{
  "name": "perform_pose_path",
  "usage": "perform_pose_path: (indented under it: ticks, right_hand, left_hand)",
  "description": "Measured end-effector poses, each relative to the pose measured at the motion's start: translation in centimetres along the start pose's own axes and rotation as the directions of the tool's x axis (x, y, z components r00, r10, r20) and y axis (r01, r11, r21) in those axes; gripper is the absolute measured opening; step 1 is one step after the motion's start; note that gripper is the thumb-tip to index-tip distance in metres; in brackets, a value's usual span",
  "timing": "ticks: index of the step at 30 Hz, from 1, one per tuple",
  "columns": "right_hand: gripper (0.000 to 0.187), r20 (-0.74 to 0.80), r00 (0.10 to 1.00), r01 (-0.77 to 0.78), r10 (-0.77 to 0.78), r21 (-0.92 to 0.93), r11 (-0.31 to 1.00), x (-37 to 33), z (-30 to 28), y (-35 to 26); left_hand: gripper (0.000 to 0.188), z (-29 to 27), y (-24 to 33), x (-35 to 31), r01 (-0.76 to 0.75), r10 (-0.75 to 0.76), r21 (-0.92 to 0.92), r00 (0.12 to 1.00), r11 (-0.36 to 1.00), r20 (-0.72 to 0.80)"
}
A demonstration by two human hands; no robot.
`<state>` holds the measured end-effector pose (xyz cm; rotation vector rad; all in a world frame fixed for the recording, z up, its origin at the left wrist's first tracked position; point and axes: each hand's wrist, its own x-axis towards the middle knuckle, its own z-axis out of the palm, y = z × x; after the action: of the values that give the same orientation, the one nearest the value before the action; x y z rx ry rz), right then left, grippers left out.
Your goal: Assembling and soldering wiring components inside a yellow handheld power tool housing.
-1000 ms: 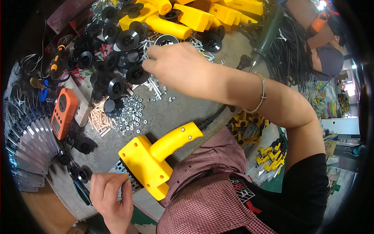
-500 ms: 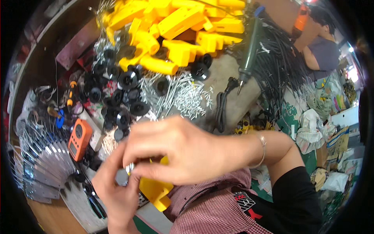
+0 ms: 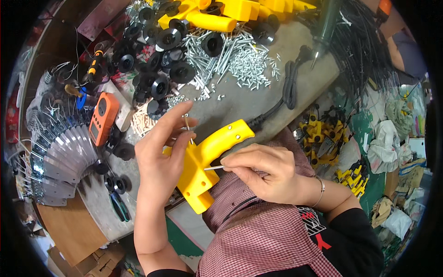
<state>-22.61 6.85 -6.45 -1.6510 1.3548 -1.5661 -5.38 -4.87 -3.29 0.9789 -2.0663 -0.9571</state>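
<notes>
A yellow plastic tool housing (image 3: 189,177) with a curved handle lies tilted in front of me, a black cord running from the handle's end. My left hand (image 3: 159,154) is beside the housing and partly covers it; a long screw (image 3: 186,122) is pinched between its thumb and fingers. From the other side, my right hand (image 3: 267,171) grips a second long silver screw (image 3: 212,168) in its fingertips, one end at a hole in the housing's face. How deep that screw sits I cannot tell. Two screw heads show in the handle.
Loose screws (image 3: 249,67), black round parts (image 3: 182,72) and more yellow housings (image 3: 210,21) are heaped at the back. A power screwdriver (image 3: 327,23) hangs at the upper right. An orange meter (image 3: 103,119), pliers (image 3: 119,205) and fanned metal-and-clear pieces (image 3: 60,161) are on the left.
My hands have moved apart; earlier they were together over the housing around small metal pieces. The right hand has come down to the housing's face with a screw. The view has shifted, showing the whole housing.
</notes>
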Motion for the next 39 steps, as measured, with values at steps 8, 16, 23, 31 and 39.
perform_pose_path:
  ticks: [8,16,23,31,39]
  right_hand:
    - [0.011,-0.016,0.999,-0.032,0.033,0.058,0.998,-1.7,0.3,-0.2]
    - [0.017,0.042,0.884,-0.406,0.465,0.561,0.721,-2.1,2.4,-0.8]
    - [0.007,-0.034,0.945,-0.308,0.324,0.232,0.922,-3.8,4.0,1.0]
    - [0.027,0.201,0.947,-0.287,0.251,0.174,0.942,-3.1,3.2,0.0]
    - [0.033,0.119,0.993,0.021,-0.006,-0.126,0.992,-4.5,3.7,0.0]
  left_hand:
    - [0.046,-0.7,-0.7,0.7,0.138,-0.119,-0.08,0.97,0.987,0.21]
    - [0.039,0.4,-1.6,0.1,-0.426,0.368,0.275,0.899,0.862,0.238]
    - [0.037,1.6,-1.8,0.9,-0.406,0.376,0.157,0.907,0.9,0.192]
    - [0.028,-0.8,-2.6,1.2,0.203,-0.067,-0.383,0.938,0.901,0.341]
    - [0.026,-0.1,-1.8,0.5,0.175,-0.073,-0.501,0.974,0.848,0.216]
